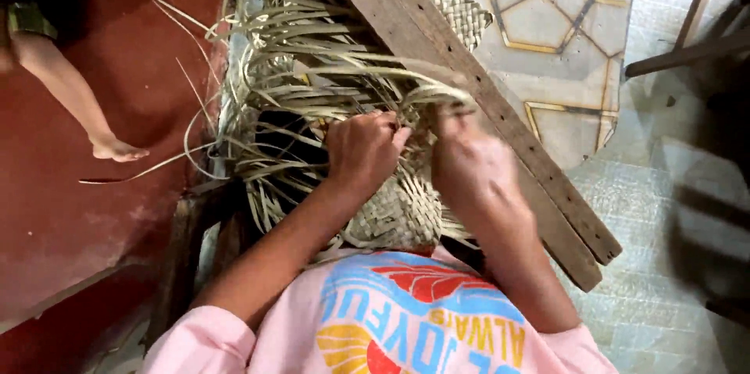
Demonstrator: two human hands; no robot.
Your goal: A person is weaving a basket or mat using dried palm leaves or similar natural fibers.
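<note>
Hands, left [363, 147] and right [469, 159], pinch dry leaf strips [312, 77] of half-woven mat [398, 210]; a hard tug could snap them.

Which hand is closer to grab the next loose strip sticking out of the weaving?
Probably the left hand. It sits beside the loose strips fanning out on that side of the woven mat. The right hand is blurred, against the wooden plank, pinching a strip already.
</note>
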